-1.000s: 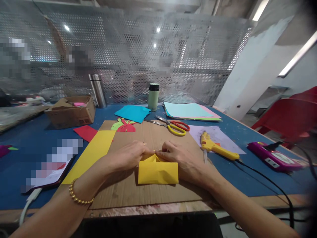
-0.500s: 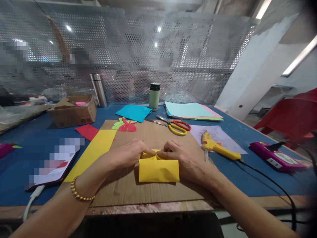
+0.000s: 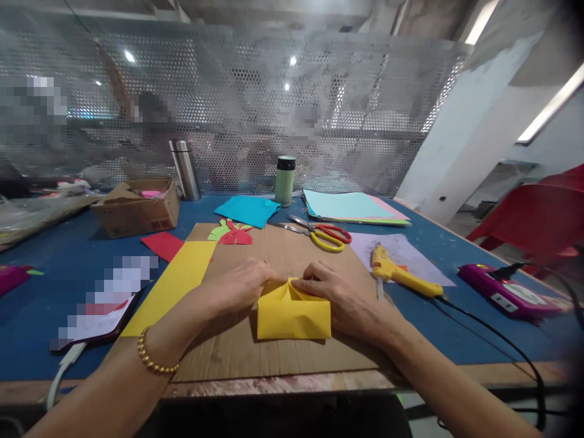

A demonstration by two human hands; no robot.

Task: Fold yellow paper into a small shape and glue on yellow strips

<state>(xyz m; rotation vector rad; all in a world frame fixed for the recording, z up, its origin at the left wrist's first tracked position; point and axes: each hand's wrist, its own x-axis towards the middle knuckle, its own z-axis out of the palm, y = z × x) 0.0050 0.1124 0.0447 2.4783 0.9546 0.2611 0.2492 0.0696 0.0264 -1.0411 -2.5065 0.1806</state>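
My left hand [image 3: 246, 281] and right hand [image 3: 327, 291] pinch the far edge of a folded yellow paper rectangle [image 3: 294, 320], which extends toward me from my fingertips above a flat brown cardboard sheet [image 3: 255, 360]. Beyond my fingers rest yellow-handled metal scissors [image 3: 322, 247]; right of them, a yellow plastic glue gun [image 3: 402, 277].

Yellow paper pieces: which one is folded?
The yellow piece held by the left hand and right hand; the other yellow sheet lies flat, farther left.
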